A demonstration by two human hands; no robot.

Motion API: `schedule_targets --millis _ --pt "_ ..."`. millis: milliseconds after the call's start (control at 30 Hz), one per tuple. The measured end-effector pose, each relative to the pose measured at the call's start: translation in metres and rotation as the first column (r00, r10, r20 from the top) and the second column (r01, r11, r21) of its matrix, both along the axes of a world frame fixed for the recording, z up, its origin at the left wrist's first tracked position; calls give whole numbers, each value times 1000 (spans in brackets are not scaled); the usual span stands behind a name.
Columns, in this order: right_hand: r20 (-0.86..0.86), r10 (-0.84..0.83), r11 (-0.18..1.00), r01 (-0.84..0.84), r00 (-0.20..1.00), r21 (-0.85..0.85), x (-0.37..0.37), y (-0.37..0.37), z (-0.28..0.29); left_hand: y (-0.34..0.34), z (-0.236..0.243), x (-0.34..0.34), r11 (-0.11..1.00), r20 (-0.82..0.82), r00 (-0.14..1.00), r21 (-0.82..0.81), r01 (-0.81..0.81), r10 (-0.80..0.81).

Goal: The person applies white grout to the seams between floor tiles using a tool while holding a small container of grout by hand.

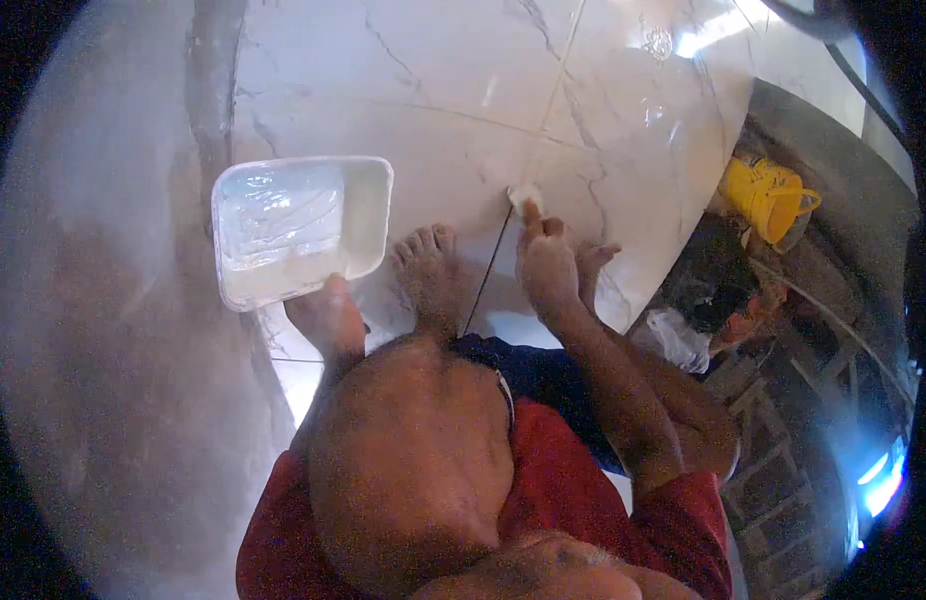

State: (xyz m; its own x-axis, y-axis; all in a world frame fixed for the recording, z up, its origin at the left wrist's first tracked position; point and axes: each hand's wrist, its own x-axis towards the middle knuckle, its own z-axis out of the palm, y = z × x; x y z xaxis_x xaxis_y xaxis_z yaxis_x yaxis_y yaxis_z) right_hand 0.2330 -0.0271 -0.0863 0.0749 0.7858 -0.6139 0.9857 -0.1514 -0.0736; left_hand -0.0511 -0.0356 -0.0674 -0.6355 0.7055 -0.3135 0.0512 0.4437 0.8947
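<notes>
My left hand [328, 315] grips the near rim of a white plastic tub [368, 215], its thumb lapping over the edge. A smooth, glossy white paste [283, 270] lies in the tub, which tilts open toward me. Low over the floor, my right hand [547, 268] is closed, with its forefinger stretched down onto a small white pad [523, 194]. That pad touches the tiles at a joint. Between it and me the joint [486, 275] shows dark, while beyond it the line looks pale. Whether the pad is cloth or sponge cannot be made out.
Pale veined floor tiles [443, 60] spread out ahead, with my bare foot [430, 275] between both hands. A dusty grey surface [103, 300] runs along the left. At right are a yellow bucket [761, 195] on its side, a crumpled clear plastic bag [680, 340] and brickwork [773, 450].
</notes>
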Motion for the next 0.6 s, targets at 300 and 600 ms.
schedule_targets --millis 300,600 --pt "66 -23 1000 22 998 16 -2 68 18 23 -2 15 976 431 901 209 -58 -39" --pt "157 98 993 -85 983 -87 -6 46 41 24 -21 3 982 437 899 182 -55 -31"
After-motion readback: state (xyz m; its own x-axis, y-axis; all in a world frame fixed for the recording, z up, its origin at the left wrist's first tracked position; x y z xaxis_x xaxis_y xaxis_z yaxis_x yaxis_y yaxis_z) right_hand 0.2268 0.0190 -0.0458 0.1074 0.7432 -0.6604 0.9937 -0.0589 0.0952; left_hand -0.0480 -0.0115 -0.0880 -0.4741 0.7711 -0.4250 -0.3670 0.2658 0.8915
